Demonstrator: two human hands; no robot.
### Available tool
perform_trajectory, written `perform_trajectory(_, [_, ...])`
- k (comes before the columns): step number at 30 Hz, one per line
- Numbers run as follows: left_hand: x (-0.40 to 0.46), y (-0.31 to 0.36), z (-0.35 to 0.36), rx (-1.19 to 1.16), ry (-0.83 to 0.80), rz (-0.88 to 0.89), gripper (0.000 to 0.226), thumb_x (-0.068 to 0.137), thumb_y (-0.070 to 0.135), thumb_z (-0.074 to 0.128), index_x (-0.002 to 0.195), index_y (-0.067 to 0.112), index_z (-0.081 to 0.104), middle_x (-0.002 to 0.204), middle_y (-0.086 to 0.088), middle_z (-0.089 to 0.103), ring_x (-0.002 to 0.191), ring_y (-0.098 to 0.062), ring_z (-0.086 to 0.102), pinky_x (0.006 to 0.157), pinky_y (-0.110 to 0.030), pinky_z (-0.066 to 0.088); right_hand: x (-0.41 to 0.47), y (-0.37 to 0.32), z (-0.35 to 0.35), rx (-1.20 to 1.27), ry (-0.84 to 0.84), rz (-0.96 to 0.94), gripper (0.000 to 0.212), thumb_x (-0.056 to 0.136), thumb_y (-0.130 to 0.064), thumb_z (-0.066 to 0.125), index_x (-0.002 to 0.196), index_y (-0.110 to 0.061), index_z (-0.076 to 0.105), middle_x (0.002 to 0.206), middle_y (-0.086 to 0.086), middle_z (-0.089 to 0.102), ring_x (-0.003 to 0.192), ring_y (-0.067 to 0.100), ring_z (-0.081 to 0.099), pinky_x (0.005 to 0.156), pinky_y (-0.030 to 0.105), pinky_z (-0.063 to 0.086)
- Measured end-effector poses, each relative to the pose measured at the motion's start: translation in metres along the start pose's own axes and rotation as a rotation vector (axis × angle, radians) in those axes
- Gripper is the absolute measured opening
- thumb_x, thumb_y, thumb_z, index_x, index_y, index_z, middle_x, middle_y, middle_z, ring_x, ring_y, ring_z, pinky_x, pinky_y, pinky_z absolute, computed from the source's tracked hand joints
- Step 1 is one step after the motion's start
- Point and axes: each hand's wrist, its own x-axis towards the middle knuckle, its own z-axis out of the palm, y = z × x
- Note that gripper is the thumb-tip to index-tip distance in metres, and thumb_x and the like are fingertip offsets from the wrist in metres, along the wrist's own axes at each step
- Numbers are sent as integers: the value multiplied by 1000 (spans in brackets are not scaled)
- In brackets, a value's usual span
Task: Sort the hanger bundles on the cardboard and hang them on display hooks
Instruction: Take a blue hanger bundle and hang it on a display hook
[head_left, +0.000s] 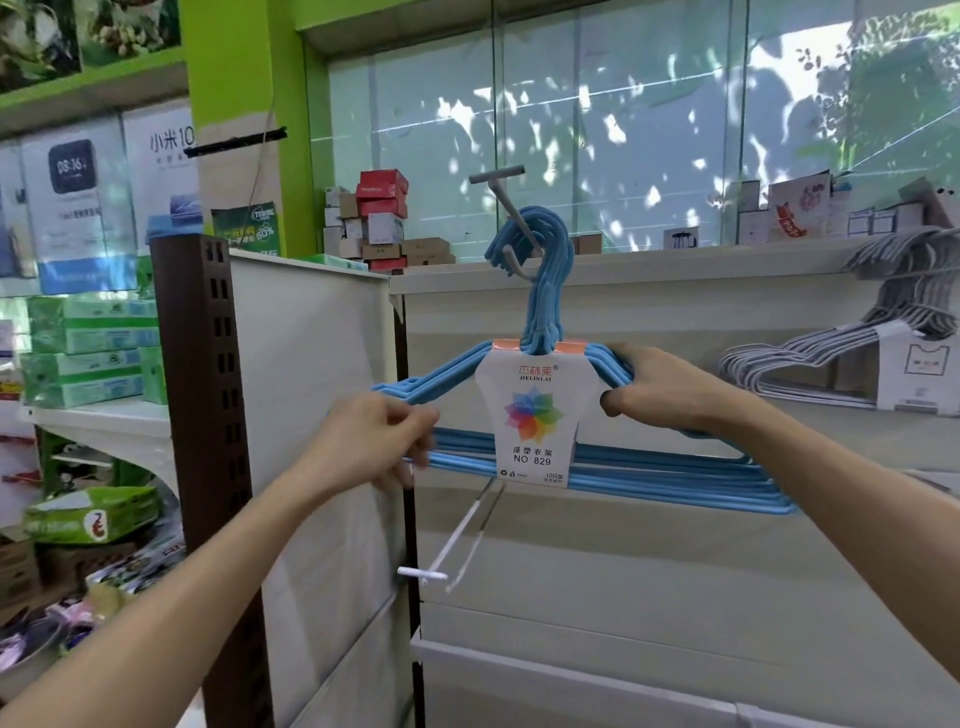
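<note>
Nearest, left hand pinches the blue hanger bundle at its left end; right hand grips the right shoulder. Label reads "JIELINLAI", "NO. 829". Bundle's hooks sit over the upper display hook. Grey hanger bundle hangs further right.

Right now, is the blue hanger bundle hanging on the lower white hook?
No, the blue hanger bundle hooks over the upper grey hook; the lower white hook is bare.

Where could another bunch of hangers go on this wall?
The white display hook below the blue hanger bundle carries nothing. Bare cream panel lies beneath the bundle too. It is crowded at the upper grey hook, where both hands hold the bundle, and by the grey hanger bundles to the right.
</note>
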Motion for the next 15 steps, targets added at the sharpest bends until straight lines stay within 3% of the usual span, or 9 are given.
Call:
perform_trajectory(2, [3, 17, 1, -10, 89, 152, 25, 98, 32, 56, 87, 14, 70, 70, -3, 74, 58, -20, 71, 50, -28, 56, -1, 0, -1, -55, 44, -2, 57, 84, -16, 65, 138, -21, 47, 103, 3, 64, 83, 16, 61, 67, 27, 49])
perform_trajectory(5, [12, 32, 3, 126, 242, 433, 12, 97, 27, 59, 103, 19, 66, 81, 8, 70, 66, -9, 68, 58, -23, 56, -8, -4, -1, -232, 139, -16, 69, 86, -23, 63, 149, -22, 33, 125, 6, 61, 101, 22, 61, 86, 43, 54])
perform_trajectory(8, [26, 37, 6, 278, 300, 590, 28, 93, 22, 62, 121, 21, 58, 105, 10, 64, 84, -5, 59, 71, -22, 50, -19, -9, 0, -431, 248, -64, 77, 89, -31, 60, 154, -27, 19, 141, 5, 52, 117, 29, 56, 91, 49, 50])
perform_trajectory(12, [45, 41, 13, 463, 217, 576, 65, 86, 12, 64, 145, 22, 39, 143, 1, 46, 129, -16, 44, 106, -33, 42, -22, -11, 5, -499, 303, -163, 80, 91, -28, 59, 154, -33, 9, 144, 8, 48, 113, 32, 58, 83, 50, 54])
perform_trajectory(15, [54, 42, 20, 513, 51, 482, 80, 86, 1, 60, 152, 27, 25, 148, -3, 40, 131, -20, 42, 105, -35, 42, -17, -9, 13, -474, 270, -233, 79, 93, -15, 56, 155, -33, 10, 146, 10, 43, 111, 35, 58, 78, 43, 51])
